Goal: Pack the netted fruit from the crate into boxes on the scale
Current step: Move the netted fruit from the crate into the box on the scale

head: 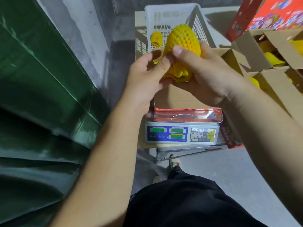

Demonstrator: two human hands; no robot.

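Only one view for me, head cam; it sits high on the person, facing fwd and steeply down; both forearms run up from the bottom edge, hands close to lens mid-frame; scale [182, 131] right below them, white crate [173, 15] farther off at top; wide-angle, edges bend.

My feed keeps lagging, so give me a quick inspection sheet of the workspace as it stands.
Surface: grey digital scale carrying an open cardboard box.
Job's things: yellow foam-netted fruit held above the box; white slatted plastic crate holds one small yellow netted piece.
Clutter: open cardboard boxes with yellow contents; red printed carton.
Grippers: left hand and right hand both grip the fruit.
Cables: nothing seen.
Surroundings: green sheeting, grey concrete floor.
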